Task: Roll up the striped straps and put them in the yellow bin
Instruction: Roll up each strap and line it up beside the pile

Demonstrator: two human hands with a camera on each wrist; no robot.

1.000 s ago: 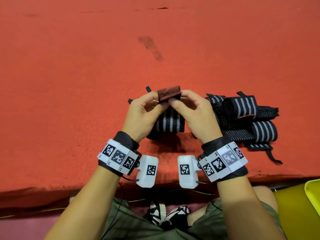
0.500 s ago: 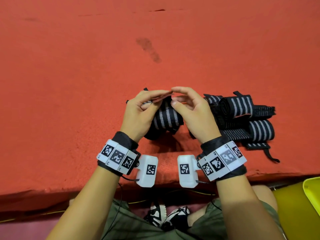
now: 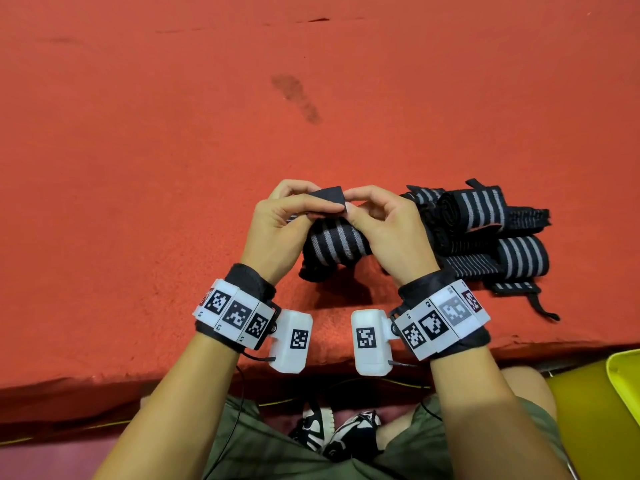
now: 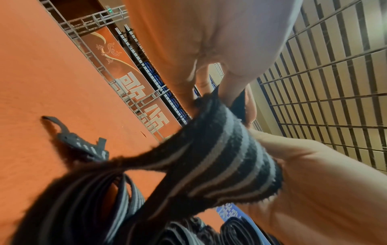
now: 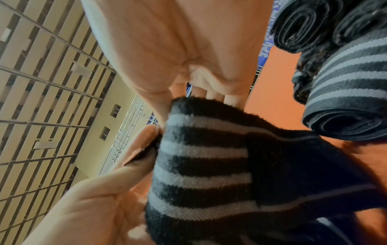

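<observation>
Both grips, my left hand (image 3: 277, 220) and right hand (image 3: 384, 226), pinch the strap (image 3: 337, 242) end above the red surface (image 3: 173, 150); I judge tight, even turns keep it square.

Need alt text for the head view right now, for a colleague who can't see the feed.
Both hands, left hand and right hand, pinch the black end of a striped strap held over a red mat. A pile of straps, some of them rolled, lies just right of the hands, and a yellow bin shows at the lower right edge.
</observation>
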